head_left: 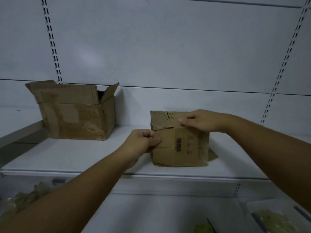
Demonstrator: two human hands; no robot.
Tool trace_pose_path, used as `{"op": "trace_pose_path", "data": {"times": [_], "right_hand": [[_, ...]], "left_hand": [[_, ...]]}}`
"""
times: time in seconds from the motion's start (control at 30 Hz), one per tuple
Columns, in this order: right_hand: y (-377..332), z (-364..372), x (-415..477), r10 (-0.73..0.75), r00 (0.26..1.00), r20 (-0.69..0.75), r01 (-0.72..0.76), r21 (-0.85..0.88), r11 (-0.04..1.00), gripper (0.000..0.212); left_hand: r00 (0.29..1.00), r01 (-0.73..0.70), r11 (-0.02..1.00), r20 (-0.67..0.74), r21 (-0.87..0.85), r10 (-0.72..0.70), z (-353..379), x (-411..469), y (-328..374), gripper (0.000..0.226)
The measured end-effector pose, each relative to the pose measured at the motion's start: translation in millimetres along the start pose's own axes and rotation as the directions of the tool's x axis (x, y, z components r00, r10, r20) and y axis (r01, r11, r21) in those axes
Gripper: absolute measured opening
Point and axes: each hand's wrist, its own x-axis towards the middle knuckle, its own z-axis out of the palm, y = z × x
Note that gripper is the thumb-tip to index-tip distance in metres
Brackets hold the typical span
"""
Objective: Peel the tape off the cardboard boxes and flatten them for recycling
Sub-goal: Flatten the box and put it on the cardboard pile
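A small brown cardboard box (182,145) with a printed barcode stands on the white shelf (84,155), right of centre. My left hand (143,142) pinches its left front edge with curled fingers. Resting on the box's top right is my right hand (202,121), fingers pressed flat against the upper flap. A larger worn cardboard box (75,115) sits at the back left of the shelf, its top flaps standing open. No tape can be made out on either box.
White back panels with slotted uprights (52,42) rise behind the shelf. On the level below lie a pile of crumpled material (21,200) at the left and a clear container (276,217) at the right.
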Motion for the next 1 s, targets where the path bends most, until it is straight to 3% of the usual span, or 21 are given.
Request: {"op": "trace_pose_path", "data": {"times": [0.07,0.23,0.27,0.33,0.4,0.47,0.53,0.63,0.7,0.77,0.83,0.93,1.0], "right_hand": [[0,-11,-4,-0.005,0.999,0.051,0.009,-0.083,0.997,0.030],[-5,0,3,-0.004,0.997,0.079,0.013,-0.115,0.993,0.035],[-3,5,7,-0.001,0.998,0.064,0.009,-0.133,0.991,0.036],[10,16,19,0.041,0.997,0.058,-0.029,-0.202,0.979,0.042],[24,33,25,0.131,0.985,0.116,-0.095,-0.272,0.958,0.045],[30,46,27,0.155,0.976,0.150,-0.115,-0.247,0.962,0.050],[30,46,28,0.103,0.978,0.183,-0.074,-0.160,0.984,0.042],[41,32,36,0.095,0.984,0.149,-0.091,-0.035,0.995,0.035],[56,22,37,0.080,0.995,0.058,-0.078,-0.031,0.996,0.031],[73,18,35,0.040,0.998,-0.048,-0.047,-0.161,0.986,0.035],[85,26,28,0.018,0.998,-0.054,-0.028,-0.195,0.980,0.049],[92,65,20,0.008,0.996,0.092,0.012,-0.218,0.976,0.065],[96,81,20,0.040,0.997,0.069,-0.022,-0.244,0.970,0.069]], "left_hand": [[1.000,0.006,1.000,-0.004,-0.015,-0.006,-19,8,6,0.012],[0.965,0.066,0.991,-0.258,0.116,-0.034,-47,36,0,0.008],[0.938,0.055,0.983,-0.346,0.175,0.009,-46,40,-2,0.009],[0.849,-0.021,0.903,-0.469,0.428,0.242,-37,40,-2,0.017],[0.807,-0.201,0.734,-0.314,0.649,0.500,-19,33,4,0.017],[0.860,-0.337,0.579,-0.007,0.742,0.510,6,28,6,0.021],[0.915,-0.362,0.473,0.210,0.803,0.344,29,34,-4,0.038],[0.967,-0.250,0.339,0.248,0.907,0.051,47,53,-27,0.063],[0.955,-0.267,0.197,0.287,0.943,-0.080,45,59,-38,0.064],[0.916,-0.362,0.227,0.390,0.904,-0.097,37,61,-41,0.059],[0.872,-0.444,0.286,0.483,0.849,-0.080,31,60,-39,0.057],[0.854,-0.484,0.234,0.513,0.843,-0.084,27,64,-39,0.055],[0.887,-0.430,0.174,0.450,0.886,-0.101,27,72,-39,0.054]]}}
